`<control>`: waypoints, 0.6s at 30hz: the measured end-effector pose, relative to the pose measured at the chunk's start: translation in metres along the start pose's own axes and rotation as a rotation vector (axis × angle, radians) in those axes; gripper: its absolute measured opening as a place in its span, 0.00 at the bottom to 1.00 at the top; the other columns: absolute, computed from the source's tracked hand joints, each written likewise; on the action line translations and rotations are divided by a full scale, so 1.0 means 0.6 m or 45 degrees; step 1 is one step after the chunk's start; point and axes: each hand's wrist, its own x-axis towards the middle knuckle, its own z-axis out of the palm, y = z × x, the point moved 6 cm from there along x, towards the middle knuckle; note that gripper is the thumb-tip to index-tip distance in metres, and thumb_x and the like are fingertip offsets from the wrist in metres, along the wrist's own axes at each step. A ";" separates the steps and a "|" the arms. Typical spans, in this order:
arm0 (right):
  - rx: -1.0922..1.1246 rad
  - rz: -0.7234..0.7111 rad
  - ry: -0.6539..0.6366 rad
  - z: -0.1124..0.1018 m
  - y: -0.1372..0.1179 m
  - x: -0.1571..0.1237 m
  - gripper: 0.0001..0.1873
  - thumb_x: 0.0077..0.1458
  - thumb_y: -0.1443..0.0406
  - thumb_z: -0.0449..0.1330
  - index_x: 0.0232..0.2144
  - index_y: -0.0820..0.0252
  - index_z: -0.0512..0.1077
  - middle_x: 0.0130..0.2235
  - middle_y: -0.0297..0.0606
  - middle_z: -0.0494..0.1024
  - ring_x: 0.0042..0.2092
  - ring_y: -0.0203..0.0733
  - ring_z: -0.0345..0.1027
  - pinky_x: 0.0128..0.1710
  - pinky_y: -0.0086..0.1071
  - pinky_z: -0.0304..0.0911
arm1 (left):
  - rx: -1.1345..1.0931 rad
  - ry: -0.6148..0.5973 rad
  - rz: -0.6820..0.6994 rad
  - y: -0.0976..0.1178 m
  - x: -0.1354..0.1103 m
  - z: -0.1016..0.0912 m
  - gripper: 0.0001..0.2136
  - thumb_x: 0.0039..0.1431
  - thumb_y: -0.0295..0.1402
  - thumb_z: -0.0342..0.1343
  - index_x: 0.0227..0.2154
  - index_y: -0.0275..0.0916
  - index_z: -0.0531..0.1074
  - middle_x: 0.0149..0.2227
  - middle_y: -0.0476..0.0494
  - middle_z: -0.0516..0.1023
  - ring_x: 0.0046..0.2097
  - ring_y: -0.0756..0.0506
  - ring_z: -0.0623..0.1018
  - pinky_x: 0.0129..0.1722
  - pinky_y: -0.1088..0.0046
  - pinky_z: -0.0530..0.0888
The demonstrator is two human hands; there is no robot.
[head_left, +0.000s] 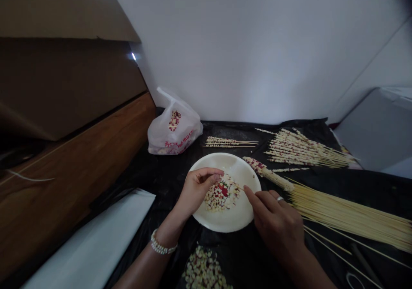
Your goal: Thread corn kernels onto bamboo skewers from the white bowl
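Note:
A white bowl (198, 214) holds loose pale and dark red corn kernels (219, 201). Over its left side is my left hand (199, 188), thumb and fingertips pinched together; whatever is between them is too small to name. My right hand (278, 218), a ring on one finger, is closed at the bowl's right rim. From its fingertips a thin skewer (239, 188) points left over the kernels. Just beyond that hand lies a corn cob (273, 177), partly stripped, with red and white kernels left at one end.
Threaded skewers lie in a small group (222, 142) and a larger pile (296, 147). A bundle of bare skewers (347, 209) spreads rightward. A white plastic bag (175, 130) stands at back left. More kernels (206, 269) lie in front, on black sheeting (251, 259).

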 end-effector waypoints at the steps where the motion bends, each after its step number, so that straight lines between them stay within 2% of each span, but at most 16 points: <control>1: 0.015 0.008 0.001 0.001 0.002 -0.002 0.16 0.60 0.74 0.54 0.46 0.63 0.77 0.29 0.37 0.78 0.30 0.40 0.65 0.28 0.32 0.54 | -0.001 -0.004 -0.005 0.000 0.000 0.000 0.07 0.49 0.32 0.65 0.32 0.37 0.81 0.33 0.43 0.82 0.34 0.48 0.78 0.38 0.72 0.74; 5: 0.127 0.085 -0.031 0.014 0.011 -0.011 0.18 0.59 0.74 0.55 0.49 0.62 0.76 0.31 0.36 0.79 0.31 0.39 0.69 0.27 0.31 0.58 | -0.194 -0.005 -0.099 -0.007 -0.002 0.000 0.08 0.49 0.33 0.66 0.33 0.36 0.80 0.34 0.43 0.82 0.33 0.50 0.78 0.37 0.75 0.74; 9: 0.327 0.227 -0.081 0.030 0.023 -0.018 0.17 0.61 0.72 0.54 0.49 0.60 0.75 0.34 0.39 0.80 0.33 0.39 0.73 0.32 0.30 0.65 | -0.479 -0.051 -0.272 -0.020 -0.004 0.003 0.10 0.48 0.30 0.67 0.35 0.35 0.78 0.34 0.43 0.81 0.32 0.53 0.77 0.34 0.81 0.73; 12: 0.495 0.340 -0.089 0.037 0.033 -0.019 0.16 0.61 0.70 0.54 0.48 0.59 0.75 0.36 0.39 0.80 0.35 0.40 0.75 0.34 0.30 0.68 | -0.611 -0.091 -0.380 -0.027 -0.006 0.009 0.10 0.49 0.29 0.67 0.35 0.34 0.77 0.35 0.42 0.80 0.32 0.54 0.77 0.33 0.81 0.74; 15: 0.608 0.391 -0.104 0.041 0.036 -0.017 0.14 0.61 0.69 0.55 0.47 0.60 0.75 0.36 0.40 0.81 0.35 0.39 0.75 0.34 0.30 0.69 | -0.709 -0.096 -0.403 -0.027 -0.006 0.015 0.09 0.51 0.32 0.66 0.34 0.33 0.77 0.33 0.44 0.78 0.29 0.55 0.74 0.29 0.83 0.72; 18: 0.644 0.396 -0.125 0.042 0.032 -0.017 0.14 0.61 0.69 0.55 0.47 0.61 0.75 0.35 0.40 0.80 0.34 0.39 0.75 0.34 0.30 0.70 | -0.719 -0.062 -0.362 -0.022 -0.007 0.017 0.12 0.48 0.32 0.68 0.35 0.32 0.78 0.29 0.48 0.74 0.25 0.58 0.69 0.24 0.86 0.68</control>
